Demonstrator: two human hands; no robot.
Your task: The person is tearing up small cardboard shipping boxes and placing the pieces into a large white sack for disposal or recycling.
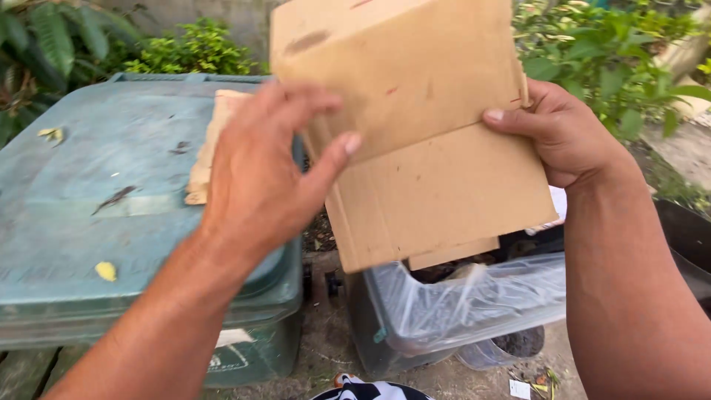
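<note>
Both my hands hold a flattened brown cardboard box [422, 126] in front of me, tilted, above an open bin. My left hand [259, 170] grips its left edge, thumb on the front face. My right hand [559, 130] pinches its right edge at a fold. The lower end of the cardboard hangs over a dark bin lined with a clear plastic bag [459, 304].
A green wheeled bin with a closed lid [89, 192] stands at the left; a smaller cardboard piece [211, 144] lies on the lid, along with a few dry leaves. Green shrubs [600, 52] grow behind. The ground below is bare dirt with litter.
</note>
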